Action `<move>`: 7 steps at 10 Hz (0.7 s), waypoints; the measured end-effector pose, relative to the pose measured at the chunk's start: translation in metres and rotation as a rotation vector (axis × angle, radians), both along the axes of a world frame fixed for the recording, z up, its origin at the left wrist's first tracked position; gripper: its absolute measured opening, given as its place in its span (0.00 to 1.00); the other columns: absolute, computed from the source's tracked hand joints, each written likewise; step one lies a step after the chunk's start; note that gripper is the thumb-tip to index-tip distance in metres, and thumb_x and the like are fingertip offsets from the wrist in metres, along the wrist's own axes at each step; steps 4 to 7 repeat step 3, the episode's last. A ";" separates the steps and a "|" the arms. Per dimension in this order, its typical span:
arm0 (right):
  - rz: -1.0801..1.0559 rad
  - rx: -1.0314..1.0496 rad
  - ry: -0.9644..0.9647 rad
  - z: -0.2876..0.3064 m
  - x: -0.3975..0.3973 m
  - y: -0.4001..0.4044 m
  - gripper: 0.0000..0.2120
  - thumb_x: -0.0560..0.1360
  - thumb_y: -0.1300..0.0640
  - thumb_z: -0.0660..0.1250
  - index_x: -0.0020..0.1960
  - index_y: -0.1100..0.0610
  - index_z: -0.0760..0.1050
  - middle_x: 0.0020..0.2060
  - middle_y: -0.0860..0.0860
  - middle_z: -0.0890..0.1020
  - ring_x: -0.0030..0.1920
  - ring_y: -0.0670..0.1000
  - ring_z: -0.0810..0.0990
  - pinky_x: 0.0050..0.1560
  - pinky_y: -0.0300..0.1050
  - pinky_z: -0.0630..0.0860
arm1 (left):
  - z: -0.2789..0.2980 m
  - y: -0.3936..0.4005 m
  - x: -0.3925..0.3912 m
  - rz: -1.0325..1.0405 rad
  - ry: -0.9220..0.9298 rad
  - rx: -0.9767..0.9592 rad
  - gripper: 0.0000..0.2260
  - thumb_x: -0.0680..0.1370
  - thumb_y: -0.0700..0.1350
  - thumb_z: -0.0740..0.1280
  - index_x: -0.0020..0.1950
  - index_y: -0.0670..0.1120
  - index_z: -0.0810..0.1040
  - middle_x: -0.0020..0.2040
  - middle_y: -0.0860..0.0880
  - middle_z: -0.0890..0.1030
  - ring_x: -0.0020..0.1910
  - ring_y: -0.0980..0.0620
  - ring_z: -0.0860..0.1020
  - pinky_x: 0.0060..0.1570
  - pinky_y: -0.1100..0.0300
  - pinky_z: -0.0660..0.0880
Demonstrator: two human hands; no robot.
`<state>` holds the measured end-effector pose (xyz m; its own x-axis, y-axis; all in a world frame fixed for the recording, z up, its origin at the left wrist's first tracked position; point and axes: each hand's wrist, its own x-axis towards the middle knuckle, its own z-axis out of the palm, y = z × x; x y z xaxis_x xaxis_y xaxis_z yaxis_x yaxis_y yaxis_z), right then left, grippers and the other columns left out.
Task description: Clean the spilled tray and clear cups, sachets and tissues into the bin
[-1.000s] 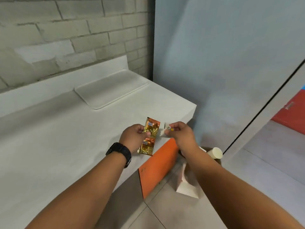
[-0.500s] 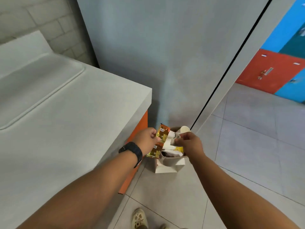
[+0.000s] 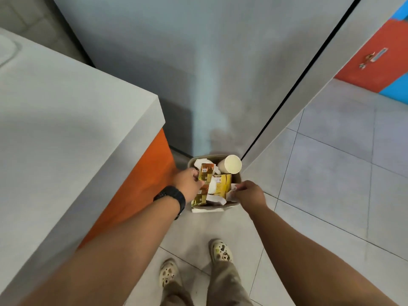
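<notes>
A small beige bin (image 3: 238, 176) stands on the floor by the counter's corner, full of white tissues, a yellow packet (image 3: 222, 183) and a paper cup (image 3: 230, 164) leaning at its far rim. My left hand (image 3: 187, 181) hovers over the bin's left side, gripping a strip of gold-orange sachets (image 3: 205, 174) that hangs down to the near rim. My right hand (image 3: 248, 192) is over the bin's right side, its fingers pinched on a small white scrap (image 3: 234, 187).
A grey counter (image 3: 77, 133) with an orange side panel (image 3: 141, 186) fills the left. A grey wall and door frame rise behind the bin. Tiled floor spreads to the right. My two feet in pale clogs (image 3: 220, 252) stand just short of the bin.
I have turned from the counter and carried both hands, with the sachets and the scrap, rightward and down until they are over the bin.
</notes>
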<state>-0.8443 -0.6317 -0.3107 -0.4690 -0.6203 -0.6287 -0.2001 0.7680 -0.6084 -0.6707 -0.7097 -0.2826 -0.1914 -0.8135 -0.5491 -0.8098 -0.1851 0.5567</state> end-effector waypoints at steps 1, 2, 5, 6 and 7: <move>0.085 0.029 0.006 -0.008 -0.007 -0.016 0.10 0.70 0.61 0.70 0.49 0.51 0.79 0.42 0.47 0.81 0.41 0.48 0.78 0.39 0.41 0.76 | -0.016 -0.007 -0.020 0.026 0.046 0.050 0.08 0.76 0.47 0.68 0.54 0.48 0.78 0.51 0.49 0.82 0.49 0.49 0.80 0.49 0.56 0.77; 0.362 0.117 0.089 -0.030 -0.023 -0.020 0.19 0.69 0.59 0.63 0.56 0.45 0.79 0.54 0.49 0.82 0.48 0.52 0.79 0.52 0.45 0.78 | -0.034 -0.004 -0.033 0.009 0.068 0.143 0.11 0.76 0.48 0.68 0.58 0.49 0.77 0.57 0.48 0.80 0.56 0.48 0.79 0.55 0.57 0.76; 0.518 0.183 0.134 -0.022 -0.028 -0.015 0.19 0.76 0.63 0.60 0.65 0.57 0.75 0.62 0.57 0.77 0.61 0.57 0.76 0.60 0.46 0.73 | -0.035 0.003 -0.027 0.022 0.029 0.193 0.19 0.77 0.49 0.67 0.66 0.46 0.73 0.66 0.49 0.75 0.64 0.48 0.74 0.61 0.56 0.72; 0.518 0.183 0.134 -0.022 -0.028 -0.015 0.19 0.76 0.63 0.60 0.65 0.57 0.75 0.62 0.57 0.77 0.61 0.57 0.76 0.60 0.46 0.73 | -0.035 0.003 -0.027 0.022 0.029 0.193 0.19 0.77 0.49 0.67 0.66 0.46 0.73 0.66 0.49 0.75 0.64 0.48 0.74 0.61 0.56 0.72; 0.518 0.183 0.134 -0.022 -0.028 -0.015 0.19 0.76 0.63 0.60 0.65 0.57 0.75 0.62 0.57 0.77 0.61 0.57 0.76 0.60 0.46 0.73 | -0.035 0.003 -0.027 0.022 0.029 0.193 0.19 0.77 0.49 0.67 0.66 0.46 0.73 0.66 0.49 0.75 0.64 0.48 0.74 0.61 0.56 0.72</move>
